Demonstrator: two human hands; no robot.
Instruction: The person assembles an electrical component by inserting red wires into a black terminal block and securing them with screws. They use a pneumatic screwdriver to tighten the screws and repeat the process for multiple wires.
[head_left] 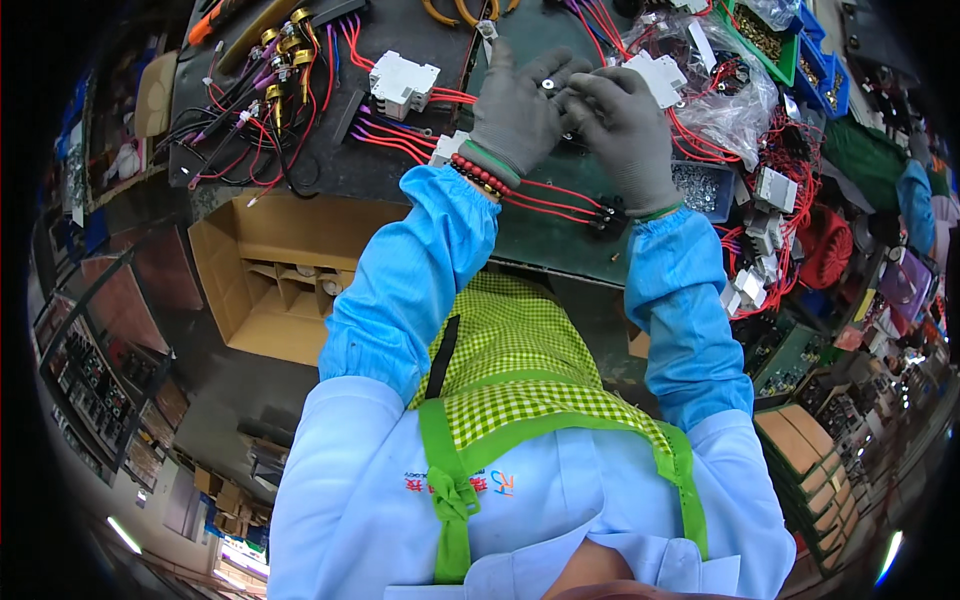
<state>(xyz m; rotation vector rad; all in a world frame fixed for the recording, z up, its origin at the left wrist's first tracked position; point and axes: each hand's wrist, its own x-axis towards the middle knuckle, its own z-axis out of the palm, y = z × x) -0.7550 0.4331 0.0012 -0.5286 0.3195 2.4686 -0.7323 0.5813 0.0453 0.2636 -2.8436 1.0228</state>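
My gloved left hand (pixel 515 112) is palm up over the dark green bench mat (pixel 540 240), thumb and fingers spread. A small round metal piece, like a washer (pixel 548 85), lies on its fingers. Beside it, my gloved right hand (pixel 628 130) bends its fingers into a pinch close to the left fingertips; what they hold is too small to make out. Under my left wrist sits a white circuit breaker (pixel 449 148), partly covered. Red wires (pixel 555 203) with dark ends run out below my hands. Another white breaker (pixel 657 78) lies just beyond my right hand.
At left are a white breaker block (pixel 404 84), brass-coloured parts (pixel 290 55) and tangled cables. Blue bin (pixel 703 190) of small metal pieces, green bin (pixel 765 40) of screws and clear plastic bags (pixel 735 110) stand right. A divided cardboard box (pixel 215 265) is below the bench.
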